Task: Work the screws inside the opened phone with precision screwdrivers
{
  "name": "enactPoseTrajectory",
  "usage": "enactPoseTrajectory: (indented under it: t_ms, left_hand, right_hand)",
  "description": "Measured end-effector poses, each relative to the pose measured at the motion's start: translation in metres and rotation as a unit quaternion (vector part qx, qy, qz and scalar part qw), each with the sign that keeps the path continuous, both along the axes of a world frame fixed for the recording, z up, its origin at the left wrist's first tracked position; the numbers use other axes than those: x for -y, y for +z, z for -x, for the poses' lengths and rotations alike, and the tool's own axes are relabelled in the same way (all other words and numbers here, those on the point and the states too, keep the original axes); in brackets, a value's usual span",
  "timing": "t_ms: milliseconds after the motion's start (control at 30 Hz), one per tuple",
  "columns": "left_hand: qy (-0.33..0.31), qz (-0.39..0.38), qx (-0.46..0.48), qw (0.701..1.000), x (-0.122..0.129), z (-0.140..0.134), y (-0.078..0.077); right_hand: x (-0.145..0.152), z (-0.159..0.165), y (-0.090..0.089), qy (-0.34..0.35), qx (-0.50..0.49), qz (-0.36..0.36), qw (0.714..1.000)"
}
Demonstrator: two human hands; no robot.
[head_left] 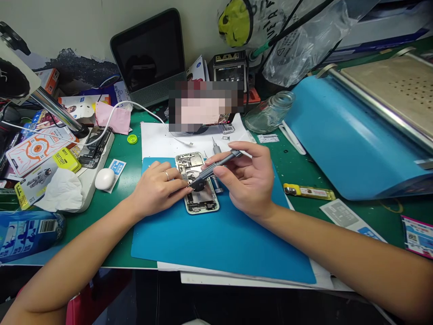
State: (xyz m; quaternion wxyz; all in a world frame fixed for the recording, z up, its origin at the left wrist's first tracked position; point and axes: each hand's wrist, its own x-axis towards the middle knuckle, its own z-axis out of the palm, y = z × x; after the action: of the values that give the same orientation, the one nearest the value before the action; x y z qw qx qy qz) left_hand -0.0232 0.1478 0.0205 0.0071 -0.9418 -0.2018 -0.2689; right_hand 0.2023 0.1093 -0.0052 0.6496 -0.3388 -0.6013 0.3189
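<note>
While the right hand pinches a slim grey pen-shaped screwdriver between thumb and fingers, that tool slants down leftward, its tip right by the fingertips of the left hand. Beneath them lies a white-framed smartphone with bared innards on a flat blue mat, its long axis running front to back, far end leaning left. It sits just right of the left hand, the nearer one (its fingers overlap the left edge; whether they pinch anything is unclear), and left of the right palm.
</note>
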Motion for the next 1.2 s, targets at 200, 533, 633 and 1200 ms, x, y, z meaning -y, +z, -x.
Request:
enactPoseTrajectory:
  t_ms: [200, 533, 633, 1200]
  left_hand:
    - [0.006, 0.005, -0.003, 1.000, 0.0004, 0.0000, -0.0007]
    - [0.002, 0.009, 0.006, 1.000, 0.0001, -0.0005, -0.0010]
    - [0.005, 0.009, 0.004, 1.000, 0.0000, -0.0006, -0.0011]
    - [0.006, 0.014, -0.006, 1.000, 0.0006, -0.0008, -0.0024]
  right_hand:
    - [-0.0003, -0.0010, -0.0001, -0.001, 0.017, 0.007, 1.000]
    - [-0.0007, -0.0008, 0.0000, 0.002, 0.012, 0.005, 1.000]
    - [-0.0007, -0.0007, 0.0001, -0.001, 0.014, 0.004, 1.000]
    - [-0.0002, -0.0002, 0.0009, -0.002, 0.020, -0.003, 1.000]
